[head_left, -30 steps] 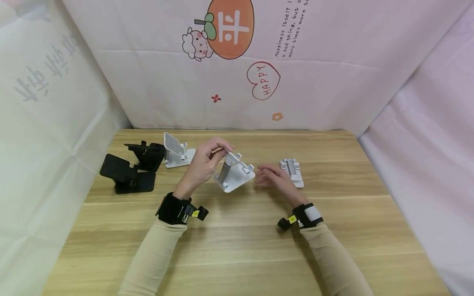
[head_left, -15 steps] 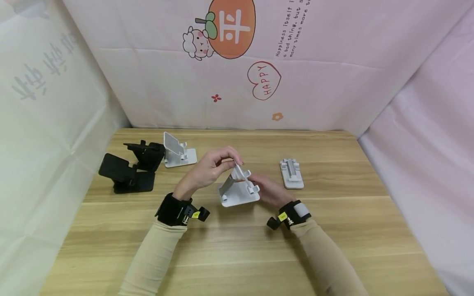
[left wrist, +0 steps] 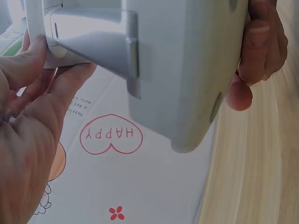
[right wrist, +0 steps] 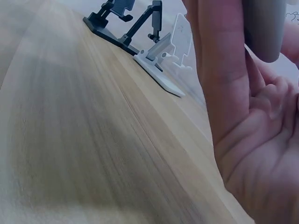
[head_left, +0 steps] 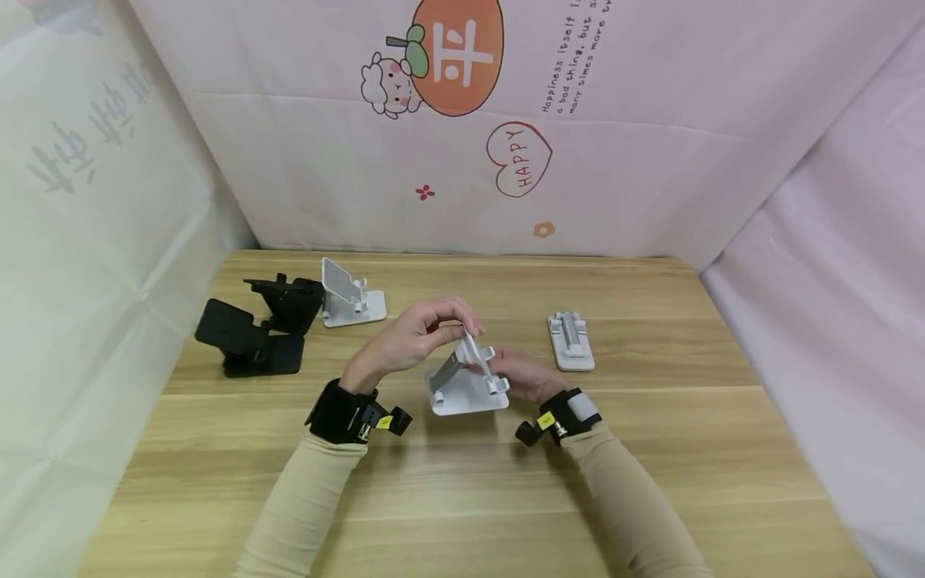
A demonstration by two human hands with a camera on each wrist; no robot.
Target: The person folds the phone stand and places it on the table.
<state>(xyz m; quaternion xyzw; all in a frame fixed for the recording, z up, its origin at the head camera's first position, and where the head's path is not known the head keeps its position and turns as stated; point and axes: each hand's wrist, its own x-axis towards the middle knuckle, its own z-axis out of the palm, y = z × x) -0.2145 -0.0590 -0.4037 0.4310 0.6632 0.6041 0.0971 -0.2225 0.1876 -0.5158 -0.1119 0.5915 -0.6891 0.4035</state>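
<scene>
A white phone stand (head_left: pixel 468 395), unfolded with its base down, is held between both hands over the middle of the table. The left hand (head_left: pixel 422 333) pinches the top of its upright plate between thumb and fingers. At the right side of the stand, the right hand (head_left: pixel 531 376) grips the base, its fingers partly hidden behind it in the head view. In the left wrist view, the grey hinged arm (left wrist: pixel 96 37) runs between plate and base, and right-hand fingers (left wrist: pixel 257 51) curl at the base's edge. The right wrist view shows only a corner of the stand (right wrist: pixel 266 30).
A folded white phone stand (head_left: pixel 571 341) lies on the wooden table (head_left: pixel 462 490) to the right. At the left stand two unfolded black phone stands (head_left: pixel 263 357) and another unfolded white one (head_left: pixel 354 309). A printed cloth (head_left: pixel 325 177) rises behind the table.
The right hand has come in from the right and taken hold of the stand's base. The stand has moved down and slightly right, turning to sit more level; the left hand keeps its pinch.
</scene>
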